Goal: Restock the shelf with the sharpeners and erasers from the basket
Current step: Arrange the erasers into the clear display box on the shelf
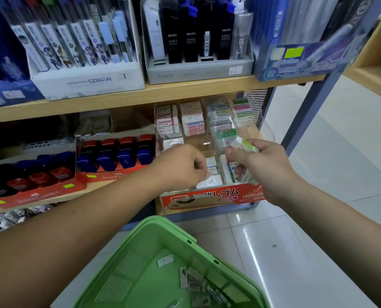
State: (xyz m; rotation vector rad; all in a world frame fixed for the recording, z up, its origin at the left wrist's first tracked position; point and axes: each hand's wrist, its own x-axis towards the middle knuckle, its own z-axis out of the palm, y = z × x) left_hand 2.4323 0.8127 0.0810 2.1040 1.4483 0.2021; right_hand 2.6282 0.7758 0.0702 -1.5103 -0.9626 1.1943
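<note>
Shop shelf: right hand pinches green eraser over eraser display, left hand curled, contents hidden; loose pinch could drop it into wrong compartment.

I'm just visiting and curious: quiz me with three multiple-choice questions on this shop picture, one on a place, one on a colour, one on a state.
1. Relative to the eraser display, the basket is: A above; B inside; C below, in front.
2. The basket is: A red; B green; C blue.
3. The right hand: A pinches a green-white eraser; B hangs empty; C lies flat on the shelf.
Answers: C, it shows lowest in view; B, its rim is green; A, fingers curl round it.
</note>
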